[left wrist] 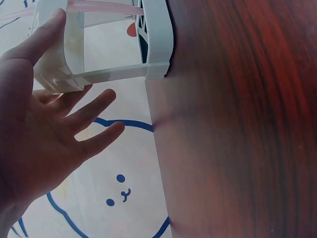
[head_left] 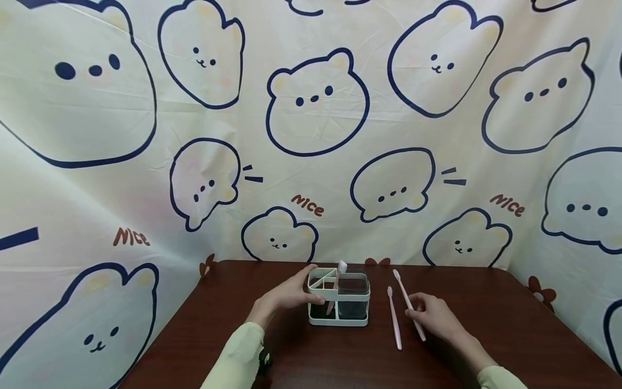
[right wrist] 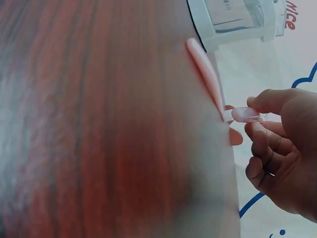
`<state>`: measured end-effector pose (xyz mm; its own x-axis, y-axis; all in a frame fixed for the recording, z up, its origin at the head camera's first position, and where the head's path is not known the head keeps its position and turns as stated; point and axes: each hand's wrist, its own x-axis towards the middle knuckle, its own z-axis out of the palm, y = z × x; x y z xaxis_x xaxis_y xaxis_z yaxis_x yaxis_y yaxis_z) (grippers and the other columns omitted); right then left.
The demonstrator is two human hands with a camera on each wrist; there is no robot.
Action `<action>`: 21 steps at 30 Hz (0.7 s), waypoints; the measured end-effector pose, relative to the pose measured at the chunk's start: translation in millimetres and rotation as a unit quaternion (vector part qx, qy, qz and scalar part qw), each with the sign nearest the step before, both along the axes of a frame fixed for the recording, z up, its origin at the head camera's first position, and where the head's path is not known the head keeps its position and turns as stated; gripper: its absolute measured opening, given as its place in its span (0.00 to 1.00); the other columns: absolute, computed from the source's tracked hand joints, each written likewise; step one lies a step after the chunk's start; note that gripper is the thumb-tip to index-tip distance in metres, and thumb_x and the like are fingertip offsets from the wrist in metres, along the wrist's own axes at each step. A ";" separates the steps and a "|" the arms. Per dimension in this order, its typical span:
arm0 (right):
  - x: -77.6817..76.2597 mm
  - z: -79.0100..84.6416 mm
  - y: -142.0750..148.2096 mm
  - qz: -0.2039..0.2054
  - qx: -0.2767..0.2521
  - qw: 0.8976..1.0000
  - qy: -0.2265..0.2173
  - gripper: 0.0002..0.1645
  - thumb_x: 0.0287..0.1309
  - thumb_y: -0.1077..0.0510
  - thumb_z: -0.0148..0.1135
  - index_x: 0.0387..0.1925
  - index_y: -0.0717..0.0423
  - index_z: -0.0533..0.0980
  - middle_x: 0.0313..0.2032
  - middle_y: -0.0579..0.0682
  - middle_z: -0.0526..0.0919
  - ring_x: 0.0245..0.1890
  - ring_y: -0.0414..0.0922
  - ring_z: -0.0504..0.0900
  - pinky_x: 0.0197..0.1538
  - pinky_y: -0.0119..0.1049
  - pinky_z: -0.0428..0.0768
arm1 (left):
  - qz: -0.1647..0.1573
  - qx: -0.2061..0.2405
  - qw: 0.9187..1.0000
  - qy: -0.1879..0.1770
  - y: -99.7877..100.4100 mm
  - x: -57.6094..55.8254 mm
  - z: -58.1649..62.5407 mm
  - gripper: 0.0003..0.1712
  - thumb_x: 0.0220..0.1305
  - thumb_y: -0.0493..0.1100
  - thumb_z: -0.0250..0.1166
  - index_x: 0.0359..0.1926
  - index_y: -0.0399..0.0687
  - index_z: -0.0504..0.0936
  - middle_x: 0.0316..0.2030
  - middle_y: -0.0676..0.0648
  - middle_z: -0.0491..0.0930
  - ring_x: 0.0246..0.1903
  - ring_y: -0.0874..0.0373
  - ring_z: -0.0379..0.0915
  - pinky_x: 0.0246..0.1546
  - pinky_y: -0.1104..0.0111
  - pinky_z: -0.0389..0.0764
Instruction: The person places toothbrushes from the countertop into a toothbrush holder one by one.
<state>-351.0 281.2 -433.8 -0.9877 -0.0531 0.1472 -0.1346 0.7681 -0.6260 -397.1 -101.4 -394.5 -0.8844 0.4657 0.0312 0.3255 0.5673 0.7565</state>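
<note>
A white toothbrush holder (head_left: 338, 323) with divided compartments and a clear cup (head_left: 353, 309) stands at the table's middle. My left hand (head_left: 290, 292) grips its left side, thumb on the front of the upper rim; in the left wrist view the other fingers (left wrist: 99, 106) are spread. One pink toothbrush (head_left: 342, 268) leans upright in the holder, head up. With thumb and fingertips my right hand (head_left: 434, 314) pinches a second pink toothbrush (right wrist: 243, 114), bristle end pointing away. A third toothbrush (head_left: 394, 321) lies on the table, between the holder and my right hand.
The dark brown wooden table (head_left: 340, 359) ends at the back against a cream cloth backdrop (head_left: 330, 178) printed with blue-outlined cartoon animals. Similar cloth hangs at both sides. A small dark object (head_left: 264, 359) shows by my left sleeve.
</note>
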 end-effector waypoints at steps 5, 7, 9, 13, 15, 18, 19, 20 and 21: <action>-1.3 5.0 -6.2 0.011 -0.016 0.999 0.032 0.22 0.61 0.56 0.67 0.56 0.57 0.77 0.23 0.47 0.76 0.19 0.42 0.74 0.23 0.33 0.74 | -0.002 0.001 1.000 0.002 -0.2 0.0 -1.0 0.57 0.55 0.59 0.74 0.77 0.51 0.51 0.71 0.41 0.61 0.65 0.46 0.62 0.69 0.39 0.60; -1.5 7.2 -9.1 0.013 -0.019 0.998 0.051 0.22 0.62 0.56 0.67 0.56 0.54 0.76 0.23 0.47 0.76 0.19 0.41 0.74 0.23 0.33 0.74 | -0.002 0.001 1.000 0.002 -0.1 0.1 -1.3 0.58 0.55 0.59 0.73 0.77 0.51 0.50 0.72 0.41 0.60 0.65 0.46 0.62 0.69 0.39 0.60; -0.8 9.5 -12.3 0.016 -0.015 0.998 0.066 0.22 0.62 0.56 0.66 0.57 0.52 0.75 0.23 0.46 0.75 0.18 0.40 0.73 0.22 0.32 0.74 | -0.002 0.002 1.000 0.001 0.0 0.2 -1.5 0.58 0.55 0.59 0.73 0.78 0.50 0.50 0.72 0.41 0.59 0.66 0.46 0.61 0.69 0.39 0.60; 1.3 16.8 -20.2 0.015 -0.017 0.997 0.078 0.23 0.62 0.56 0.66 0.58 0.49 0.74 0.24 0.46 0.75 0.19 0.40 0.72 0.22 0.32 0.74 | -0.001 0.000 1.000 0.000 0.2 0.7 -1.3 0.59 0.55 0.59 0.73 0.78 0.50 0.49 0.74 0.41 0.57 0.68 0.46 0.59 0.69 0.39 0.59; 1.9 21.3 -24.7 0.016 -0.023 0.996 0.083 0.23 0.62 0.56 0.66 0.58 0.49 0.74 0.24 0.46 0.75 0.20 0.41 0.72 0.22 0.32 0.74 | -0.001 0.001 1.000 0.001 0.2 1.1 -1.0 0.59 0.55 0.59 0.73 0.78 0.50 0.49 0.73 0.41 0.58 0.68 0.45 0.60 0.69 0.39 0.59; 2.6 27.2 -31.0 0.021 -0.033 0.995 0.089 0.23 0.62 0.56 0.66 0.58 0.48 0.73 0.24 0.47 0.75 0.20 0.42 0.73 0.22 0.33 0.74 | -0.002 0.003 1.000 0.003 -0.1 1.6 -0.9 0.58 0.56 0.59 0.73 0.78 0.50 0.49 0.73 0.41 0.58 0.67 0.46 0.60 0.69 0.39 0.59; 2.9 28.7 -32.9 0.024 -0.036 0.995 0.091 0.23 0.63 0.56 0.66 0.58 0.48 0.73 0.24 0.47 0.75 0.20 0.42 0.73 0.22 0.33 0.74 | -0.002 0.003 1.000 0.004 -0.2 1.7 -1.0 0.58 0.56 0.59 0.73 0.78 0.49 0.49 0.73 0.41 0.58 0.67 0.46 0.60 0.69 0.39 0.59; 3.3 30.0 -34.6 0.027 -0.039 0.995 0.093 0.23 0.63 0.56 0.66 0.58 0.48 0.73 0.24 0.47 0.75 0.20 0.42 0.73 0.22 0.33 0.74 | -0.002 0.003 1.000 0.005 -0.3 1.8 -1.1 0.58 0.56 0.59 0.73 0.78 0.50 0.49 0.73 0.41 0.58 0.67 0.46 0.60 0.69 0.39 0.59; 3.6 31.0 -36.1 0.030 -0.041 0.994 0.095 0.23 0.63 0.56 0.66 0.58 0.48 0.73 0.24 0.47 0.76 0.20 0.42 0.73 0.22 0.33 0.74 | -0.002 0.004 1.000 0.005 -0.3 1.9 -1.2 0.58 0.56 0.59 0.73 0.78 0.50 0.49 0.73 0.41 0.58 0.67 0.46 0.60 0.69 0.39 0.59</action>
